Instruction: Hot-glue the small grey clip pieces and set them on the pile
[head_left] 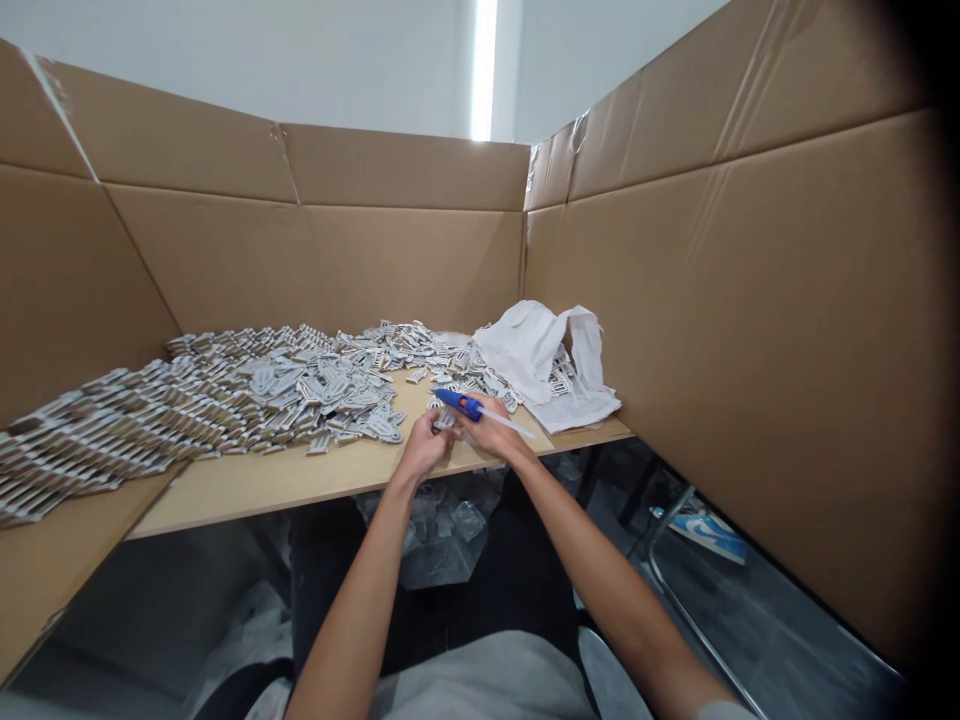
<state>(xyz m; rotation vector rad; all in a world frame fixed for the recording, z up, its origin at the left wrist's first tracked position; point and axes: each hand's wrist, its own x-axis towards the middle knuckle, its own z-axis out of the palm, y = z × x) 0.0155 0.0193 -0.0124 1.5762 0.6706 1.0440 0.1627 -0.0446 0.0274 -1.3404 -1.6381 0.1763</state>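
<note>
At the table's front edge, my right hand (491, 432) is closed round a blue glue gun (459, 402) with an orange detail. A whitish glue stick (510, 422) juts from its rear, towards the lower right. Close beside it, my left hand (426, 445) pinches a small pale slotted piece (444, 418) below the gun. The fingers partly cover that piece. Beyond the hands lies a loose heap of similar white-and-grey slotted pieces (465, 368). Another heap (330, 390) of them spreads to the left of my hands.
Long rows of stacked pieces (97, 430) fill the table's left side. Crumpled white paper (525, 345) covers part of the right heap. Tall cardboard walls (405, 250) enclose the table (277, 480). Clear plastic scraps (442, 530) lie below the edge, between my legs.
</note>
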